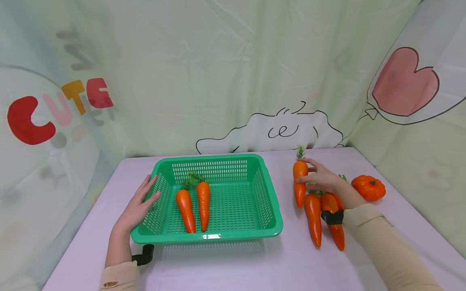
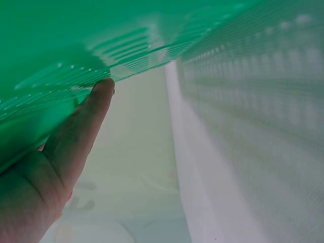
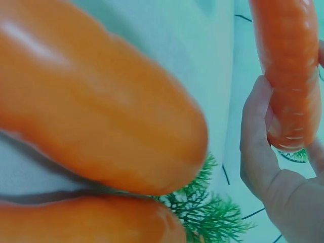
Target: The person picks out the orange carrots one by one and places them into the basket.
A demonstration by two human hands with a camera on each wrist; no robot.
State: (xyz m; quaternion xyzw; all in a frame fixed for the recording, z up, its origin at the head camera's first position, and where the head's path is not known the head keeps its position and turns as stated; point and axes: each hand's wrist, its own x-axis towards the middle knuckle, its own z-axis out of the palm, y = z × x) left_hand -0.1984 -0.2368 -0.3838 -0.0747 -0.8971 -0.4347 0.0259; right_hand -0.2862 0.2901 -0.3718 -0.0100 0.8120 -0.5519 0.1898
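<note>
A green plastic basket [image 1: 236, 234] stands on the table with two carrots [image 1: 185, 210] lying inside, green tops toward the back. My left hand [image 1: 136, 206] rests against the basket's left side, fingers extended along the rim; in the left wrist view the hand [image 2: 66, 147] touches the green wall from outside. To the right of the basket, my right hand [image 1: 320, 176] grips a carrot [image 1: 300, 182] near its leafy top, thumb on one side and fingers on the other. The right wrist view shows this carrot [image 3: 291, 76] in the hand [image 3: 273, 167]. Below the right wrist lie several more carrots [image 1: 313, 220].
An orange pumpkin [image 1: 368, 188] sits on the right of the table, beyond the right forearm. The pale table [image 1: 218, 270] meets a printed curtain [image 1: 225, 81] at the back and sides. Black straps [image 1: 332, 217] are worn at the wrists.
</note>
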